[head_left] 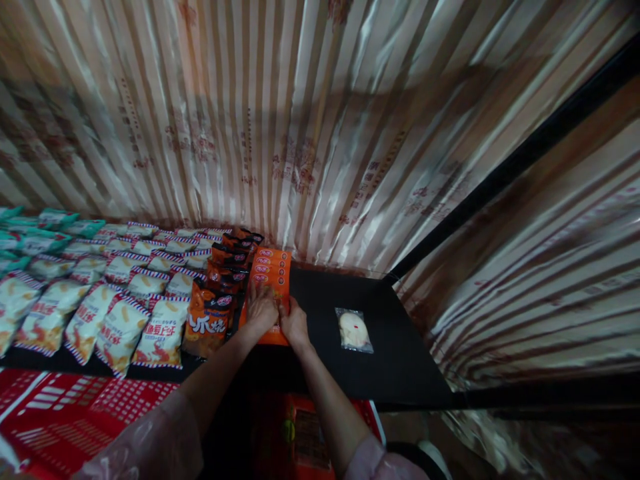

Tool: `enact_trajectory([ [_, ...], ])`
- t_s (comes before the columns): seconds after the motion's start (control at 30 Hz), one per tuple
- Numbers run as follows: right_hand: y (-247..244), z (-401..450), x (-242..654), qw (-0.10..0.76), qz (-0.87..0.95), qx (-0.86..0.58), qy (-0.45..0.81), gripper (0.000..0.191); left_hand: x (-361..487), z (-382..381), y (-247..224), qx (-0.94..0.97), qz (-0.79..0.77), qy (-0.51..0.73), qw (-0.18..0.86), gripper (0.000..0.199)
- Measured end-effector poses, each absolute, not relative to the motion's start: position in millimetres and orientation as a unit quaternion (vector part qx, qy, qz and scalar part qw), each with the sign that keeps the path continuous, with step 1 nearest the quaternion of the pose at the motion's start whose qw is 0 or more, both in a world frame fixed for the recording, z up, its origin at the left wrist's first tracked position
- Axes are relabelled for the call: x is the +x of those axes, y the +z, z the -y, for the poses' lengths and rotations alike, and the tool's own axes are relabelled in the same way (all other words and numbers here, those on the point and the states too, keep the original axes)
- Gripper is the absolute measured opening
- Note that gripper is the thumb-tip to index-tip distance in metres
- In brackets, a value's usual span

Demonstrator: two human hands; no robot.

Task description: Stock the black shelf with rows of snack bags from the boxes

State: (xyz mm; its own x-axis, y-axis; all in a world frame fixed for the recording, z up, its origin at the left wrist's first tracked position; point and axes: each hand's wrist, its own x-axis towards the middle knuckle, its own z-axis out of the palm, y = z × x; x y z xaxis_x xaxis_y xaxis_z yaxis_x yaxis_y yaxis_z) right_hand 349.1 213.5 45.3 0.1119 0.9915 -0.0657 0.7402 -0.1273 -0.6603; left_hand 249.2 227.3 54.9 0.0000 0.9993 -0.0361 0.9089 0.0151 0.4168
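Observation:
A long orange packet or sheet with rows of small round prints lies on the black shelf, beside a row of dark orange snack bags. My left hand rests on its lower left part, fingers spread. At its lower right edge is my right hand, its fingers pressed together along the edge. Whether the right fingers pinch the orange piece is hard to see in the dim light. Farther right on the shelf lies a clear-wrapped round white item with a small red mark.
Rows of white snack bags fill the shelf's left side, with green bags beyond. Red baskets stand below the front edge. A black pole slants at the right before a striped curtain.

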Motion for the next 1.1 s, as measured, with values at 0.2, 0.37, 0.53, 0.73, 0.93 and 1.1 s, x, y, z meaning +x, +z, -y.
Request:
enact_trajectory([
  [0.2, 45, -214, 349, 0.234, 0.619, -0.704, 0.258, 0.043, 249, -238, 47, 0.704, -0.683, 0.120, 0.153, 0.050],
  [0.37, 43, -213, 349, 0.231, 0.621, -0.702, 0.262, 0.049, 249, -240, 43, 0.714, -0.675, 0.115, 0.143, 0.050],
  [0.53, 42, -214, 348, 0.217, 0.628, -0.703, 0.253, 0.049, 248, -241, 43, 0.717, -0.674, 0.114, 0.136, 0.049],
  [0.73, 42, -214, 348, 0.200, 0.629, -0.711, 0.241, 0.048, 247, -241, 45, 0.721, -0.671, 0.108, 0.136, 0.049],
  [0.93, 44, -213, 347, 0.196, 0.633, -0.713, 0.230, 0.047, 247, -241, 44, 0.718, -0.673, 0.107, 0.144, 0.049],
  [1.1, 46, -212, 345, 0.209, 0.647, -0.701, 0.214, 0.046, 245, -239, 41, 0.717, -0.674, 0.111, 0.139, 0.049],
])
